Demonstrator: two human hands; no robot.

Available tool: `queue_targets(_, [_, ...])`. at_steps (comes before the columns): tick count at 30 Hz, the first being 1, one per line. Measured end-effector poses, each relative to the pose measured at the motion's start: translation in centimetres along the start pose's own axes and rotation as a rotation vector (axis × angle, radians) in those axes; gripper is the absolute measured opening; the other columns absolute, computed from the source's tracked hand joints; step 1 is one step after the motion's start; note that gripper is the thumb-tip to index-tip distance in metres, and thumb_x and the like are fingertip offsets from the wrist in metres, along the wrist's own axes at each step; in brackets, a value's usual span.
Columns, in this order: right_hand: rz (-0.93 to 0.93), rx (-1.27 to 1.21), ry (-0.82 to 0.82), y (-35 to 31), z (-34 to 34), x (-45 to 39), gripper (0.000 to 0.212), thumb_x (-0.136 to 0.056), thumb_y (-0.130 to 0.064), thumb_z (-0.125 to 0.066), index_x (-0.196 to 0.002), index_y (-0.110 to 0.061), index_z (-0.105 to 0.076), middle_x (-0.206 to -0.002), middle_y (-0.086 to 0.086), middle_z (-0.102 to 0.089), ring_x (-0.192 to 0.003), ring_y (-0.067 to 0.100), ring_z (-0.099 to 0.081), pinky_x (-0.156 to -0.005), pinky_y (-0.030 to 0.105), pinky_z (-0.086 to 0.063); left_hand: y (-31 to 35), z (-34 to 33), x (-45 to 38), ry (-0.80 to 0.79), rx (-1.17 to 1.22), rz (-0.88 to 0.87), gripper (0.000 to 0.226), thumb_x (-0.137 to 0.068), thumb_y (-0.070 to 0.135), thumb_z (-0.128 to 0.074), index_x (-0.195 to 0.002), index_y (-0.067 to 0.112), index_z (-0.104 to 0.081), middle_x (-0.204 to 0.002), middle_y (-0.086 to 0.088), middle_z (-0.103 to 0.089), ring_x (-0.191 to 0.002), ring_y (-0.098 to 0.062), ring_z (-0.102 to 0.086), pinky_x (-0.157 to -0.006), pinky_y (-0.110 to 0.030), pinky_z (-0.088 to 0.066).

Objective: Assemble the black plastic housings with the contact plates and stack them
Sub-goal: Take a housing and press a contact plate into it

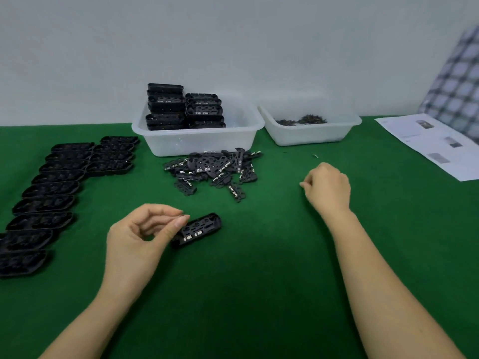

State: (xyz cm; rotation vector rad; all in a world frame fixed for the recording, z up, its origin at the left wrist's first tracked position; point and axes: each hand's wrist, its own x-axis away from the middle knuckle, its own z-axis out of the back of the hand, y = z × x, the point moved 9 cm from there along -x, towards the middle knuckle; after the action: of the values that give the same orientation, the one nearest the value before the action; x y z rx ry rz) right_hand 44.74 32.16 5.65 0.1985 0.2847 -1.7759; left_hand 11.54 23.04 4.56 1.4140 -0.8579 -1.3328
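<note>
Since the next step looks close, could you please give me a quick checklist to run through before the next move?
1. Black plastic housing with plate fitted, on green table: ok.
2. Left hand touching housing's end: ok.
3. Right hand holding a part: cannot tell.
4. Loose pile of contact plates within reach: ok.
5. Left clear plastic bin has stacking room: ok.
6. Empty housing rows available: ok.

An oblong black plastic housing [198, 230] with a contact plate seated inside lies tilted on the green cloth, open side up. Empty black plastic housings [49, 189] sit in rows at the left. Loose dark contact plates with silvery tabs [215, 169] lie heaped centrally. Finished black housings [184, 107] stand stacked in a translucent white tub [202, 143].
</note>
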Motion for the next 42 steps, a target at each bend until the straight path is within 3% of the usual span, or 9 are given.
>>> queue_targets(2, [0.001,-0.118,0.095,0.3,2.0,0.1,0.038,-0.082,-0.038,-0.064,-0.107,-0.009,-0.065,-0.109,0.010,-0.056,-0.100,0.028,-0.054,-0.085,0.037,-0.039,-0.1,0.1,0.0,0.016,-0.078,-0.002,0.012,-0.062,0.033,-0.072,-0.074,0.030,-0.069,-0.075,0.003,-0.073,-0.075,-0.015,-0.069,-0.074,-0.020,-0.054])
queue_targets(5, [0.198,-0.475,0.215,-2.8,5.7,1.5,0.037,-0.076,-0.047,-0.064,-0.098,-0.017,-0.066,-0.093,-0.003,-0.054,-0.085,0.017,-0.055,-0.077,0.031,-0.041,0.4,-0.2,0.0,0.028,-0.238,-0.084,0.014,-0.072,0.017,-0.074,-0.069,0.029,-0.067,-0.074,0.011,-0.071,-0.070,-0.004,-0.066,-0.069,-0.011,-0.050])
queue_targets(7, [0.444,-0.658,-0.062,-8.1,4.8,3.6,0.044,-0.066,-0.058,-0.062,-0.098,-0.027,-0.063,-0.090,-0.013,-0.052,-0.077,0.005,-0.051,-0.073,0.022,-0.041,1.1,-0.6,0.1,0.027,-0.387,-0.164,0.021,-0.074,0.009,-0.074,-0.071,0.028,-0.065,-0.071,0.014,-0.068,-0.071,0.003,-0.062,-0.070,-0.009,-0.047])
queue_targets(9, [0.606,-0.538,-0.347,-12.6,1.6,6.8,0.066,-0.062,-0.066,-0.060,-0.117,-0.029,-0.055,-0.101,-0.014,-0.048,-0.086,0.002,-0.044,-0.082,0.021,-0.039,1.8,-1.6,0.1,-0.020,-0.548,-0.261,0.018,-0.074,0.009,-0.075,-0.072,0.024,-0.066,-0.072,0.016,-0.066,-0.074,0.000,-0.061,-0.076,-0.025,-0.050])
queue_targets(11, [0.669,-0.358,-0.369,-14.6,-0.8,8.4,0.077,-0.067,-0.065,-0.060,-0.131,-0.027,-0.043,-0.111,-0.009,-0.043,-0.097,0.006,-0.038,-0.092,0.027,-0.033,2.0,-2.6,0.1,-0.080,-0.667,-0.329,0.014,-0.073,0.010,-0.076,-0.073,0.020,-0.067,-0.078,0.012,-0.065,-0.078,-0.007,-0.061,-0.076,-0.043,-0.048])
queue_targets(15, [0.640,-0.446,-0.340,-15.6,-1.9,8.5,0.063,-0.073,-0.055,-0.063,-0.129,-0.028,-0.047,-0.103,-0.008,-0.042,-0.104,0.011,-0.042,-0.093,0.031,-0.029,1.9,-3.3,0.0,-0.106,-0.805,-0.328,0.013,-0.074,0.016,-0.075,-0.075,0.025,-0.065,-0.085,0.011,-0.063,-0.082,-0.015,-0.060,-0.077,-0.039,-0.037])
queue_targets(22, [0.680,-0.570,-0.228,-16.7,-1.4,9.3,0.038,-0.073,-0.041,-0.069,-0.106,-0.025,-0.059,-0.089,-0.013,-0.045,-0.088,0.003,-0.043,-0.077,0.027,-0.024,2.0,-4.0,0.1,-0.158,-0.960,-0.341,0.011,-0.074,0.023,-0.074,-0.074,0.028,-0.065,-0.081,0.012,-0.062,-0.080,-0.014,-0.056,-0.070,-0.028,-0.024])
queue_targets(31, [0.698,-0.618,-0.230,-17.1,-0.9,9.8,0.035,-0.072,-0.034,-0.072,-0.100,-0.018,-0.060,-0.085,-0.006,-0.051,-0.082,0.010,-0.047,-0.081,0.036,-0.041,2.3,-4.1,0.0,-0.163,-1.011,-0.365,0.010,-0.071,0.018,-0.076,-0.073,0.022,-0.067,-0.076,0.007,-0.060,-0.072,-0.019,-0.057,-0.067,-0.030,-0.035])
queue_targets(42, [0.706,-0.618,-0.231,-17.2,-1.2,9.8,0.032,-0.073,-0.033,-0.072,-0.099,-0.020,-0.060,-0.082,-0.009,-0.049,-0.076,0.004,-0.040,-0.076,0.025,-0.031,2.7,-4.4,0.3,-0.207,-0.935,-0.414,0.004,-0.073,0.015,-0.075,-0.075,0.017,-0.072,-0.072,0.001,-0.064,-0.064,-0.023,-0.059,-0.059,-0.041,-0.049])
